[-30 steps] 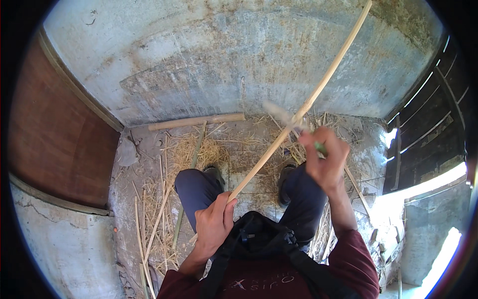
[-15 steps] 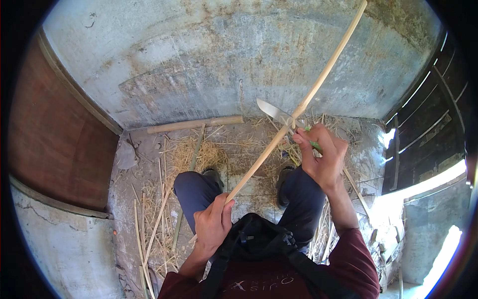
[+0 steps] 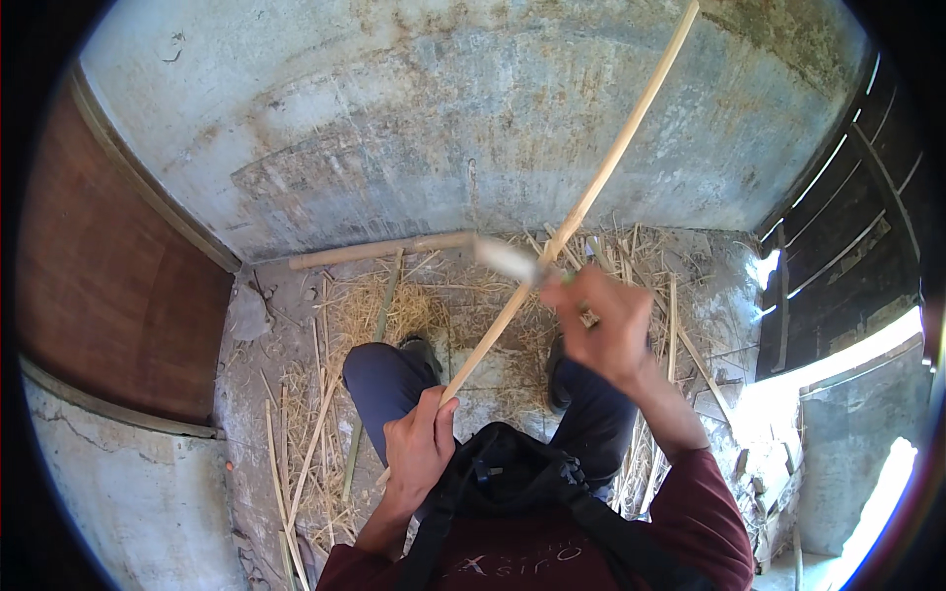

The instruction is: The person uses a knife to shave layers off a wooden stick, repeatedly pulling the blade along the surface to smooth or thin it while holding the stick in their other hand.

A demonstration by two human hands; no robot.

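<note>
A long pale strip of bamboo or wood [image 3: 603,179] runs slantwise from my left hand up toward the wall at the upper right. My left hand [image 3: 421,440] is closed round its lower end, just beside my left knee. In my right hand [image 3: 603,320] is a knife [image 3: 507,260], its blade smeared by motion and lying across the middle of the strip. My right fingers wrap the handle, which is mostly hidden; a bit of green shows by them.
Shavings [image 3: 389,305] litter the floor round my feet. A thick round pole [image 3: 382,250] lies along the base of the stained wall [image 3: 394,128]. Thin strips [image 3: 320,424] lie at left, a brown panel [image 3: 128,256] stands far left, and dark slatted boards [image 3: 847,246] stand at right.
My right hand and the knife have moved down the strip, toward me and to the left. The strip's far end has swung slightly left; my left hand keeps its hold.
</note>
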